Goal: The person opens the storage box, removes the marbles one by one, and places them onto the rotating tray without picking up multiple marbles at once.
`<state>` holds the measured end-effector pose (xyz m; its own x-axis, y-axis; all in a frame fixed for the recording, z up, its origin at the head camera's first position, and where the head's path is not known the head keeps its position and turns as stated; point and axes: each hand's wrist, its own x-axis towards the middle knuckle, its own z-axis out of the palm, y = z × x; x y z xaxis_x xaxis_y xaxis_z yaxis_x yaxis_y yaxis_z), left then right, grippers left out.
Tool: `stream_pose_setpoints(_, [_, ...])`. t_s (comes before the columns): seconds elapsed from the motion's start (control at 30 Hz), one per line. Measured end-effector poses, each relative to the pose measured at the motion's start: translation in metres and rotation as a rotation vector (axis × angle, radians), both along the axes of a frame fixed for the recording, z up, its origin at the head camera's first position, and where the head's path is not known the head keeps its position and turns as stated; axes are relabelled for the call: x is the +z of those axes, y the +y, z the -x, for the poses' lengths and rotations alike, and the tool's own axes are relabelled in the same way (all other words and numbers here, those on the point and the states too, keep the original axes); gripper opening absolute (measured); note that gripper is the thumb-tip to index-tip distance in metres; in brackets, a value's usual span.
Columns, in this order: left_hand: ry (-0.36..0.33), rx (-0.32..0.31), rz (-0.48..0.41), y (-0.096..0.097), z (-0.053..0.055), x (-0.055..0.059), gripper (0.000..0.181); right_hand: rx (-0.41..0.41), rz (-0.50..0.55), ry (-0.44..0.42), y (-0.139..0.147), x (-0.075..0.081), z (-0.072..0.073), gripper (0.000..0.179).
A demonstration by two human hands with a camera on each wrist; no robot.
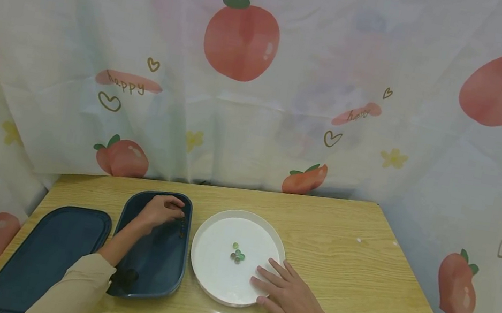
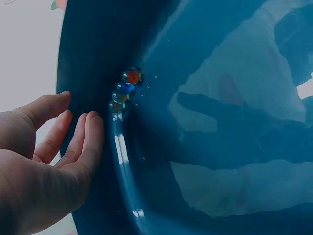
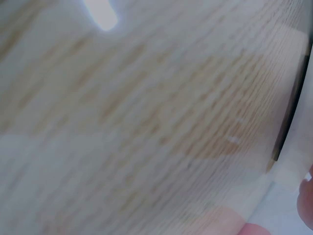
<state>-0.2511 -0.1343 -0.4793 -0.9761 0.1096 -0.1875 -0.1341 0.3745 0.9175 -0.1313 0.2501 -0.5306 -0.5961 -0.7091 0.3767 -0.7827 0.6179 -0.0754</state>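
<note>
My left hand (image 1: 161, 212) hovers over the deep dark blue tray (image 1: 149, 266), near its right wall. In the left wrist view its fingers (image 2: 90, 134) are loosely bent with nothing between them. Close by, several glass marbles (image 2: 124, 89), one red and one blue among them, lie in a line along the foot of the tray wall. To the right stands a round white plate (image 1: 209, 274) with a low rim, and a small cluster of greenish and brownish marbles (image 1: 238, 255) lies on it. My right hand (image 1: 290, 299) rests with spread fingers over the plate's right edge.
A second dark blue tray or lid (image 1: 56, 238), shallow with rounded corners, lies on the left of the wooden table (image 1: 352, 263). Behind the table hangs a white curtain (image 1: 277, 144) printed with peaches. Small white specks (image 1: 358, 240) show at the table's back right.
</note>
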Motion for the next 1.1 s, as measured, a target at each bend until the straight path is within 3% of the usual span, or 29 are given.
stream_pose_setpoints(0.43, [-0.016,0.043,0.022,0.001,0.008,-0.016,0.027,0.001,0.001,0.002,0.000,0.000,0.000,0.038])
stream_pose_setpoints(1.1, [0.054,0.050,0.194,0.001,0.009,-0.026,0.019,0.008,-0.007,0.030,-0.001,0.003,-0.001,0.037])
